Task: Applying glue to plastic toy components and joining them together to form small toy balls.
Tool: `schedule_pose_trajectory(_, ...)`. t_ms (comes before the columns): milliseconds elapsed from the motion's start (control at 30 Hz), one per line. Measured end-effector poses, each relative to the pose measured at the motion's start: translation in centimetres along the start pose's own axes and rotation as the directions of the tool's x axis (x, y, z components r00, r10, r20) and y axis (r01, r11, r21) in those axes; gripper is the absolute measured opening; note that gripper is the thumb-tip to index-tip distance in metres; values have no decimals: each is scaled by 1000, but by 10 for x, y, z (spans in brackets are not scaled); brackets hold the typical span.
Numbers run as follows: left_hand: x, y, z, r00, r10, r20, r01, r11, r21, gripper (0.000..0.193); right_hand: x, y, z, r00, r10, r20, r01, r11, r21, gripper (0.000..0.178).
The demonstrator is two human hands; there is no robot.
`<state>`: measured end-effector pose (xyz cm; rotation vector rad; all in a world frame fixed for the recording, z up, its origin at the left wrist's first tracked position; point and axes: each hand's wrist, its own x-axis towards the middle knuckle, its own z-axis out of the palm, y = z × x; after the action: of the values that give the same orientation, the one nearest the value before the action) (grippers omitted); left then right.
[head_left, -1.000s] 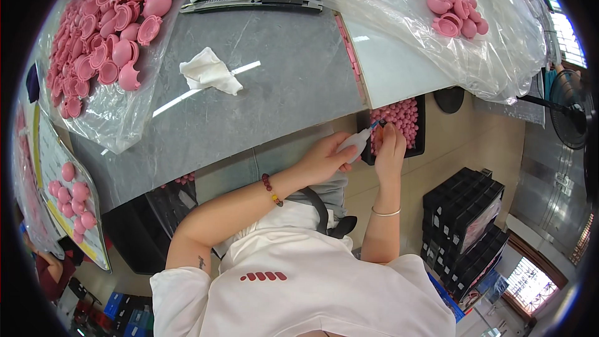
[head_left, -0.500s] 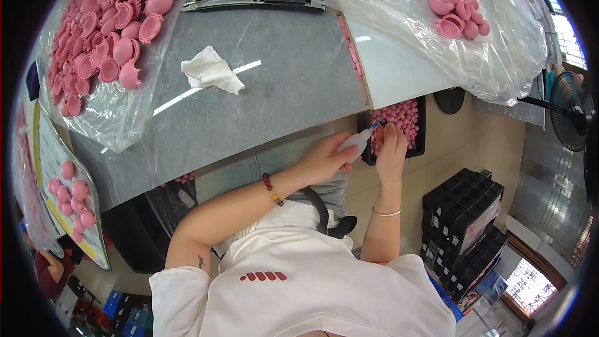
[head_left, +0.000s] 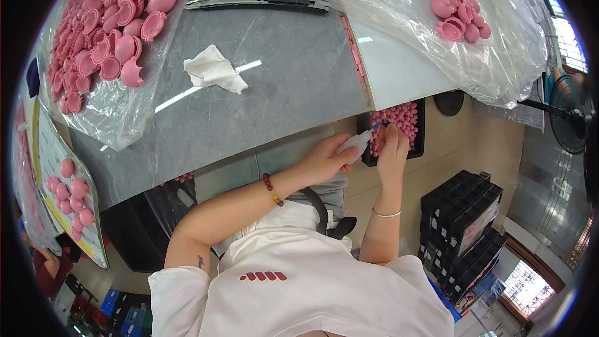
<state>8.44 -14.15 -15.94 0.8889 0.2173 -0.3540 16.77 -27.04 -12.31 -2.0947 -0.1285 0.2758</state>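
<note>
My left hand [head_left: 331,157] is closed round a white squeeze bottle [head_left: 357,144] with a thin blue tip, tilted up to the right. The tip meets the fingertips of my right hand [head_left: 392,151], which are pinched together. A small dark spot shows at those fingertips, but what they hold is too small and covered to make out. Both hands are just off the table's front edge, over a black bin [head_left: 419,140] filled with small pink round pieces [head_left: 405,112].
Pink hollow shells [head_left: 93,50] are heaped on plastic sheeting at the left; more pink pieces [head_left: 458,9] lie back right. On the grey table [head_left: 293,68] are a utility knife [head_left: 259,2] and a white cloth [head_left: 215,70]. Black crates [head_left: 462,212] stand stacked at right.
The bottle and my right fingertips have shifted very slightly. The right fingers are still pinched by the bottle's tip, and the left hand keeps its grip.
</note>
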Motion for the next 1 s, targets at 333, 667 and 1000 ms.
schedule_pose_trajectory(333,-3,1,-3,998,-11,56,8,999,46,29,-3,-113,4,806,-455,-379,483,875,-23,18)
schedule_pose_trajectory(667,-6,8,8,996,88,6,-88,994,69,29,-12,-137,-1,513,-696,-502,676,688,-263,35)
schedule_pose_trajectory(1000,-55,90,61,766,640,67,-597,667,446,38,-68,-53,25,976,-185,-111,209,683,700,58)
